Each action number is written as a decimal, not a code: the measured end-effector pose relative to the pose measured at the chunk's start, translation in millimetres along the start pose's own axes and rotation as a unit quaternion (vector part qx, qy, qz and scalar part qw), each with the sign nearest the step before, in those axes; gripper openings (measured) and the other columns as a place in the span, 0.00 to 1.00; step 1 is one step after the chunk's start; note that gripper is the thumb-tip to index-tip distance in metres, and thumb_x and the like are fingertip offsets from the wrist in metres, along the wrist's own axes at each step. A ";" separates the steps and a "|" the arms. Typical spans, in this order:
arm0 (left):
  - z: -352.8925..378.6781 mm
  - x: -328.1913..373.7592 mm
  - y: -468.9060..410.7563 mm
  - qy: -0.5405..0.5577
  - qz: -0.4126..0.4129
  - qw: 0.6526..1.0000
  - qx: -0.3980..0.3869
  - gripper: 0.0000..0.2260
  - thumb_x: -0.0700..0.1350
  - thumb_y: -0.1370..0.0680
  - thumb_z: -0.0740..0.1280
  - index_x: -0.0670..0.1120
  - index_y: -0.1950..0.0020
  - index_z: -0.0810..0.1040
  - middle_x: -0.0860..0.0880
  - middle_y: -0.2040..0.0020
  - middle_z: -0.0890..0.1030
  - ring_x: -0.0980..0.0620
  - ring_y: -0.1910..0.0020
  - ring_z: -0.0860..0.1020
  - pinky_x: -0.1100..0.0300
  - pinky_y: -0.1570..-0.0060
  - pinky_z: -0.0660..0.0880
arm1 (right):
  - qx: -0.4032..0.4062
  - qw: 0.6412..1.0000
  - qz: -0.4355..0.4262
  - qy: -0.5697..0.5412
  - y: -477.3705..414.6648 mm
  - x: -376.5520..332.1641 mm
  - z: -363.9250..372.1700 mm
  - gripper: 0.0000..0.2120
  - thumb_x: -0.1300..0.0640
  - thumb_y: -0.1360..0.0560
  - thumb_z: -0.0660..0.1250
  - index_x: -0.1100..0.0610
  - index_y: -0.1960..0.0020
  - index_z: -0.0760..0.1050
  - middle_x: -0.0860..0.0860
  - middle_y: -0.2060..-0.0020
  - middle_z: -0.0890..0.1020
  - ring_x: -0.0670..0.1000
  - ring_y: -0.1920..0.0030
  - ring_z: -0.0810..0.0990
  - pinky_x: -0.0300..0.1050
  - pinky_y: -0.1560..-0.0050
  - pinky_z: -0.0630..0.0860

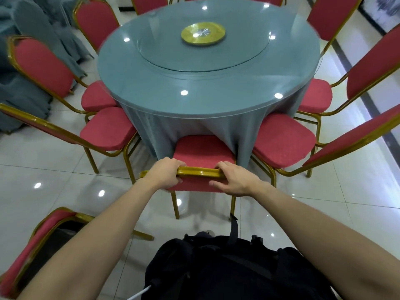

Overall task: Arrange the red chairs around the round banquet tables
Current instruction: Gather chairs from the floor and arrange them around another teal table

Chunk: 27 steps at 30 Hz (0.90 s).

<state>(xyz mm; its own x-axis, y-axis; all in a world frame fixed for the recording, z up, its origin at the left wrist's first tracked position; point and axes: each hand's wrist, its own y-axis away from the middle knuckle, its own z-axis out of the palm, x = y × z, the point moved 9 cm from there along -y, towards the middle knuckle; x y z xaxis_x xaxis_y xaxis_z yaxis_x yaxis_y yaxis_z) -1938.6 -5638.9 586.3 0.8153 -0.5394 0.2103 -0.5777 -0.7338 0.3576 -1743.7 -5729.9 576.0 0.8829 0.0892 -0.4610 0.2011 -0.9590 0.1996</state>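
A red chair (200, 151) with a gold frame stands right in front of me, its seat pushed partly under the grey-blue cloth of the round banquet table (164, 92). My left hand (165, 173) and my right hand (234, 180) both grip the gold top rail of its backrest, side by side. More red chairs ring the table: two at the left (108, 131) (97, 98) and two at the right (281, 141) (313, 95), their seats touching the cloth. Further chair backs show at the far side.
A glass turntable with a gold disc (203, 34) sits on the table. Another red chair (28, 252) stands at my lower left, close to my left arm. Grey-covered tables (26, 87) fill the far left. Glossy white floor tiles lie all around.
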 end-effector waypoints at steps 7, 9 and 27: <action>-18.1 -48.3 6.7 0.022 -0.026 0.999 -0.041 0.36 0.54 0.34 0.85 0.60 0.28 0.77 0.61 0.42 0.82 0.61 0.54 0.81 0.71 0.66 0.74 | 0.015 0.999 -0.040 -0.028 -28.6 -43.9 -14.0 0.36 0.22 0.22 0.56 0.49 0.28 0.71 0.47 0.36 0.80 0.48 0.42 0.80 0.48 0.40 0.79; -18.0 -71.8 11.0 0.038 -0.052 0.997 -0.051 0.37 0.51 0.34 0.86 0.58 0.27 0.76 0.60 0.40 0.83 0.60 0.50 0.82 0.68 0.62 0.79 | 0.008 0.998 -0.052 -0.032 -41.1 -57.0 -14.2 0.35 0.23 0.21 0.55 0.49 0.29 0.72 0.47 0.36 0.80 0.48 0.41 0.80 0.49 0.38 0.79; -98.7 -276.9 -25.3 0.096 -0.100 0.990 0.027 0.23 0.52 0.21 0.77 0.56 0.26 0.78 0.55 0.36 0.84 0.55 0.41 0.82 0.52 0.40 0.83 | -0.021 0.999 -0.032 0.037 -250.5 -161.9 -17.0 0.23 0.41 0.17 0.66 0.54 0.28 0.75 0.53 0.35 0.80 0.57 0.36 0.80 0.56 0.34 0.77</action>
<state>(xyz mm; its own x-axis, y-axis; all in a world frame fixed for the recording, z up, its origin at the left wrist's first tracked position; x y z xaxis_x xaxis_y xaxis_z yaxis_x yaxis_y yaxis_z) -2145.9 -5430.2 608.9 0.9025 -0.2967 0.3121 -0.4016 -0.8415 0.3615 -1929.7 -5499.6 615.3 0.8959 0.1717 -0.4098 0.2748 -0.9389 0.2073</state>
